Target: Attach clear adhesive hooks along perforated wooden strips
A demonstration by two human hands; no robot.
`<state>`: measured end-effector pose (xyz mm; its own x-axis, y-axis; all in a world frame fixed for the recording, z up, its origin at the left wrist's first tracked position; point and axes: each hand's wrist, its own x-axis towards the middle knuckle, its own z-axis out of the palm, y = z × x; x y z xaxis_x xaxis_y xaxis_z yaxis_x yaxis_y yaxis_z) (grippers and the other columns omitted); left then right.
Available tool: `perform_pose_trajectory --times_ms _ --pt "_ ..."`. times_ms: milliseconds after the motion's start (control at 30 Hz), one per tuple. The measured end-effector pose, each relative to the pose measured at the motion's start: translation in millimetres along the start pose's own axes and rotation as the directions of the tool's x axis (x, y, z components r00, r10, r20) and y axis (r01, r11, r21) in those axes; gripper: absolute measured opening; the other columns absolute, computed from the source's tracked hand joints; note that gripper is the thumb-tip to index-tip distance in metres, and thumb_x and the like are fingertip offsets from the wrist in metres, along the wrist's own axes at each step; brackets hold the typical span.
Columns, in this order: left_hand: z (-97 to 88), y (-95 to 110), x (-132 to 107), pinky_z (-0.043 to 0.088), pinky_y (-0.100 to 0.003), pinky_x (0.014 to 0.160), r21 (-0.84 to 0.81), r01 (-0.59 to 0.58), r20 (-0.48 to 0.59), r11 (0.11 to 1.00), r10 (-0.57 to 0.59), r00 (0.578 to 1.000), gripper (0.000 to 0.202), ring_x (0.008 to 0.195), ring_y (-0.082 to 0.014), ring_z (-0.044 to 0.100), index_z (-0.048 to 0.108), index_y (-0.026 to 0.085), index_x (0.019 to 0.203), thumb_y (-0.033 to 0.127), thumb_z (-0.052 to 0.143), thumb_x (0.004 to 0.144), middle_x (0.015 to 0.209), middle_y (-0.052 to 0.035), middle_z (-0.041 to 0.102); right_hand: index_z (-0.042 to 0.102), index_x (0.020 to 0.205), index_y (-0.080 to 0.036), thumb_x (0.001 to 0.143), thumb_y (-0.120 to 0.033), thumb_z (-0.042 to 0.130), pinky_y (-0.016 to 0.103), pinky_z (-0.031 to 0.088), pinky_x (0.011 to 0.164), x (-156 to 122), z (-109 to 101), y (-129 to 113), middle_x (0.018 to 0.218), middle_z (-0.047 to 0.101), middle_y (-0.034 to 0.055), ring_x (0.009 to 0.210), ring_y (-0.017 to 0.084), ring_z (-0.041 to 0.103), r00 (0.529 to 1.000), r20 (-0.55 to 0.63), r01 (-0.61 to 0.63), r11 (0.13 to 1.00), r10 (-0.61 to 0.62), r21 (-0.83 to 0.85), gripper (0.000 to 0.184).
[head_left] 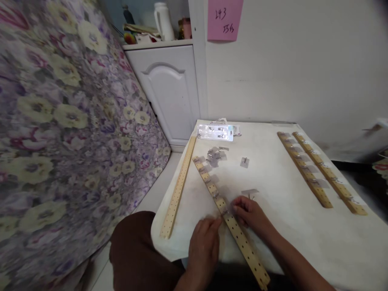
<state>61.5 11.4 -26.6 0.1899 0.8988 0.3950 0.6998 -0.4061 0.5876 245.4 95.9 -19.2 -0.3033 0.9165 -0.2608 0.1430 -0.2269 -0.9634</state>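
Observation:
A pale wooden strip (242,241) with rows of small holes runs slantwise between my hands, its near end past the table's front edge. Several metal hooks on clear square plates sit along its far half. My left hand (204,240) is closed, its fingertips against the strip's left edge. On the other side, my right hand (250,212) pinches the clear plate of an adhesive hook (226,211) at the strip; the fingers partly hide it. Just beyond that hand lies a loose clear hook (250,192). Another hook (245,162) rests farther back.
A bare perforated strip (179,188) lies at the left. Two strips fitted with hooks, an inner one (303,166) and an outer one (333,178), lie at the right. Loose hooks (214,155) form a pile near a blister pack (214,132). A floral curtain (75,141) hangs left.

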Motion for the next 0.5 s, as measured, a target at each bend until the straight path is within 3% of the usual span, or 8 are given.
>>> perform_pose_trajectory --times_ms 300,500 --pt "3.4 -0.4 0.7 0.049 -0.034 0.068 0.186 -0.061 0.079 0.981 0.047 0.996 0.050 0.080 -0.0191 0.052 0.046 0.022 0.131 0.007 0.040 0.084 0.091 -0.0076 0.059 0.056 0.082 -0.020 0.078 -0.029 0.055 0.020 0.034 0.038 -2.5 3.7 -5.8 0.056 0.051 -0.0052 0.040 0.008 0.043 0.999 -0.054 -0.010 0.996 0.006 -0.086 0.010" --pt "4.0 -0.2 1.8 0.048 -0.034 0.067 0.224 -0.068 0.088 0.972 0.049 0.995 0.050 0.079 -0.0190 0.052 0.045 0.024 0.132 0.007 0.039 0.085 0.090 -0.0071 0.058 0.057 0.080 -0.020 0.078 -0.029 0.055 0.020 0.035 0.040 -1.9 3.2 -6.9 0.058 0.053 -0.0039 0.043 0.008 0.043 0.998 -0.064 -0.003 0.995 -0.004 -0.100 0.009"
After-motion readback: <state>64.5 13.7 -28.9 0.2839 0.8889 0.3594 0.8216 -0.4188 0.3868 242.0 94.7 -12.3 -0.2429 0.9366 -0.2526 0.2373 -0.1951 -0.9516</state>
